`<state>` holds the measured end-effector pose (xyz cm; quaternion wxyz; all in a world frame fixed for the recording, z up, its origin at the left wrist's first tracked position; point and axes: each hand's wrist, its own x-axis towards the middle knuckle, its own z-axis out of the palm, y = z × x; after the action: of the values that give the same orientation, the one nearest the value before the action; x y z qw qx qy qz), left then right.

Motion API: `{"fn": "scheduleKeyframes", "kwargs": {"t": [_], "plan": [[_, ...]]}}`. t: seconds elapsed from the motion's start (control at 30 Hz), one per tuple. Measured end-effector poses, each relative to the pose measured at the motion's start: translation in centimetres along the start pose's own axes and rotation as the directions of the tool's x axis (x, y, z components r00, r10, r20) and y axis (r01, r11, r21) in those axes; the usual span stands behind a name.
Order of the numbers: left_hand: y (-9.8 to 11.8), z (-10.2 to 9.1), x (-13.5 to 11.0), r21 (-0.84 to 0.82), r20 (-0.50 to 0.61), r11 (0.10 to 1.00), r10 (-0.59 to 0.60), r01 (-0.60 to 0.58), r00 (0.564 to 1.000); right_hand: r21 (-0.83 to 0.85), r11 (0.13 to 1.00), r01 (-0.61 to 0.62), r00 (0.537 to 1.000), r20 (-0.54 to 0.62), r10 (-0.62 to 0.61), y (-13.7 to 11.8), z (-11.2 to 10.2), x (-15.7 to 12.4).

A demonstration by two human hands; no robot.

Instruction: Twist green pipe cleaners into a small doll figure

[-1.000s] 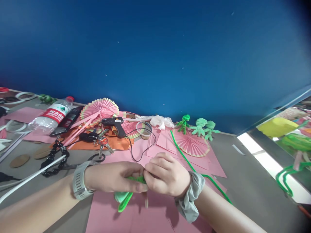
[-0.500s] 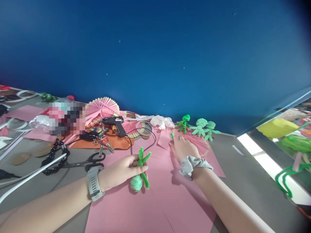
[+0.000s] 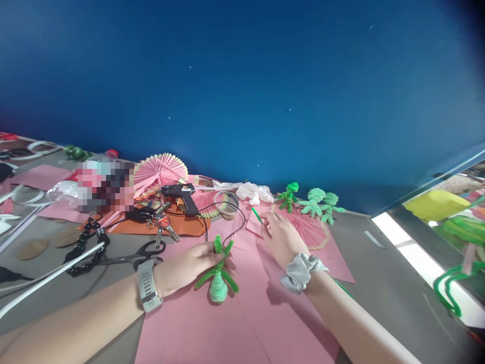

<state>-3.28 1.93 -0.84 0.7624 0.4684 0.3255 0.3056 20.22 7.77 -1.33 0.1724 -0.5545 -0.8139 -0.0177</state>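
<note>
My left hand (image 3: pixel 202 262) pinches a green pipe-cleaner figure (image 3: pixel 219 288) just over the pink paper (image 3: pixel 197 328). The figure has a pale mint wound ball at the near end and bright green limbs spread out. My right hand (image 3: pixel 282 235) is closed on a green pipe cleaner (image 3: pixel 256 216), whose tip sticks out left of the fingers. A green strand also shows beyond the right wrist. Behind that hand, a bright green figure (image 3: pixel 291 196) and two mint figures (image 3: pixel 313 202) stand by a pink folded paper fan (image 3: pixel 308 225).
A black glue gun (image 3: pixel 182 194), keys (image 3: pixel 163 225) and black scissors (image 3: pixel 146 253) lie to the left. Farther left are a beaded strand (image 3: pixel 91 247), white cables and a plastic bottle (image 3: pixel 62 191). A blue wall (image 3: pixel 242 91) closes off the back.
The figure in my left hand has turned, so its ball points toward me and its limbs spread on both sides. My right hand has shifted slightly nearer, showing more of the pipe cleaner.
</note>
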Motion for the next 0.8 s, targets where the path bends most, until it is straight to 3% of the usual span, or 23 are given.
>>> {"fn": "scheduleKeyframes", "kwargs": {"t": [0.17,0.23,0.33,0.4,0.5,0.6,0.8], "plan": [[0.5,1.0,-0.3,0.053,-0.038,0.997,0.059,-0.057,0.998,0.110,0.993,0.036,0.998,0.037,-0.041,-1.5,0.2,0.9],[0.6,1.1,-0.5,0.148,-0.109,0.987,0.087,-0.071,0.990,0.178,0.983,0.052,0.997,0.043,-0.061,-2.1,0.1,0.6],[0.7,0.8,-0.6,0.362,-0.309,0.930,0.179,-0.059,0.934,0.311,0.948,0.063,0.995,0.058,-0.085,-3.3,0.2,-0.2],[0.8,0.6,-0.6,0.442,-0.385,0.896,0.227,-0.037,0.895,0.403,0.913,0.060,0.994,0.059,-0.091,-4.2,0.6,-0.9],[0.9,0.4,-0.4,0.475,-0.381,0.880,0.220,-0.014,0.898,0.496,0.865,0.077,0.995,0.017,-0.098,-5.5,1.2,-1.8],[0.7,0.4,-0.2,0.492,-0.347,0.871,0.205,-0.009,0.915,0.553,0.819,0.151,0.981,0.016,-0.192,-6.3,1.3,-2.5],[0.7,1.1,-0.5,0.517,-0.304,0.849,0.300,-0.108,0.904,0.624,0.777,0.083,0.950,0.187,-0.252,-7.4,-0.1,-2.6]]}}
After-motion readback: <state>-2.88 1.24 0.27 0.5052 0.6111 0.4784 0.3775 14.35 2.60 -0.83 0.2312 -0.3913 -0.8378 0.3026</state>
